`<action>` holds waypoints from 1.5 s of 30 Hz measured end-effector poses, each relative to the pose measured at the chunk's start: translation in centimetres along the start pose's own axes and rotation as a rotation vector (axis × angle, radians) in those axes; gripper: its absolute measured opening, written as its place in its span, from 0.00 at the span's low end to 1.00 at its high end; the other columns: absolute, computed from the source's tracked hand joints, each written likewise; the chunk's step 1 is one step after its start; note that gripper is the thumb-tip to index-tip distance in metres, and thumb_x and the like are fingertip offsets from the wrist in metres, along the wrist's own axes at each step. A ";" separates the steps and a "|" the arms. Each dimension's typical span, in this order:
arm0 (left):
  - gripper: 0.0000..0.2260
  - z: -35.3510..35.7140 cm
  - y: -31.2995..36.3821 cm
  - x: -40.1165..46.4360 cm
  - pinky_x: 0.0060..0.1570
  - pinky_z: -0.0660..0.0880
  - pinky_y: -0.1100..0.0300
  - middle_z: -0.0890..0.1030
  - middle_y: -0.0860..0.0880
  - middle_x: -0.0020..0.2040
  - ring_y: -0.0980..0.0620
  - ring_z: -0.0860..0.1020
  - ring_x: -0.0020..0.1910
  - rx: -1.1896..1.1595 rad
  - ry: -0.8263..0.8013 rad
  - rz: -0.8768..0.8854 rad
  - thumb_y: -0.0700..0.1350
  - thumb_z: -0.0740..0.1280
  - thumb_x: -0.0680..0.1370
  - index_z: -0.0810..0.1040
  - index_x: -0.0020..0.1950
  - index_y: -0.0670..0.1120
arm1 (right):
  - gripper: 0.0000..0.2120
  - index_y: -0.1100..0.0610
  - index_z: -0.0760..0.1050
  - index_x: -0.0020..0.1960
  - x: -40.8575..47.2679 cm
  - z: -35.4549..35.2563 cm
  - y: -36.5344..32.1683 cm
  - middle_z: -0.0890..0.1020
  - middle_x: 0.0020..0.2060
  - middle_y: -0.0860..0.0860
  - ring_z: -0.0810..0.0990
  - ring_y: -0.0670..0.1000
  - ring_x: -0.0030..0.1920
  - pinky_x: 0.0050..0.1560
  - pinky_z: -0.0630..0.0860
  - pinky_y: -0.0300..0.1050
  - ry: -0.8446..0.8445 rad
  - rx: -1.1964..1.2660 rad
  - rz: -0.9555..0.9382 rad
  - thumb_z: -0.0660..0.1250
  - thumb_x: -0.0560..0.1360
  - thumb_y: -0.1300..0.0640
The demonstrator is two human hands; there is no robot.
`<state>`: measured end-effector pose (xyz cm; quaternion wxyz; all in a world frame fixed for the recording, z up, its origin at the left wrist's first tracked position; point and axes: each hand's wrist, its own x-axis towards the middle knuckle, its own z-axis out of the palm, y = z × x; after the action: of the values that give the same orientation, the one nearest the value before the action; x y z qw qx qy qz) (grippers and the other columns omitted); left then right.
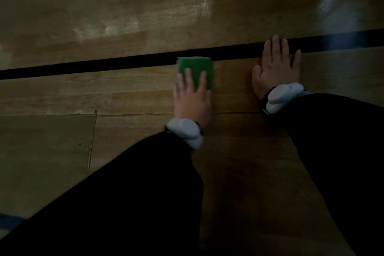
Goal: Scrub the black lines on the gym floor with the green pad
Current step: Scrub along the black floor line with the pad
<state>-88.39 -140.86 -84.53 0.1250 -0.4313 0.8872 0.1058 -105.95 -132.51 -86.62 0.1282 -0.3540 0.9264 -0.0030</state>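
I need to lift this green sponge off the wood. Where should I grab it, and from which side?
Pinch the green sponge across its two long side edges, coming from above. It lies flat, those edges bare; the left hand presses its near end, its far end meets the black strip.

Uniformly green scouring sponge under the fingers of the left hand. The wooden surface around both hands is honey-brown, with darker lengthwise grain and thin dark plank seams. A solid black stripe crosses the wood just beyond the left fingertips and beneath the fingertips of the right hand; past it the wood bears cloudy whitish streaks and, beyond the right fingers, a pale blue-white blur. Behind the fingers, each wrist carries a plain white wrist unit on a dark strap, adjoining unpatterned black sleeves.
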 end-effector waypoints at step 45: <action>0.25 3.8 2.6 -14.5 0.75 0.42 0.45 0.41 0.46 0.79 0.43 0.40 0.77 -0.043 -0.126 0.065 0.53 0.49 0.83 0.44 0.78 0.54 | 0.27 0.61 0.46 0.78 -6.5 -6.8 0.7 0.47 0.78 0.55 0.44 0.55 0.78 0.77 0.44 0.53 -0.130 0.155 -0.352 0.47 0.83 0.52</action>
<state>-81.29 -127.52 -83.35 0.1675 -0.3974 0.8887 0.1558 -103.42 -128.32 -78.60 0.2119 -0.4992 0.8369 -0.0737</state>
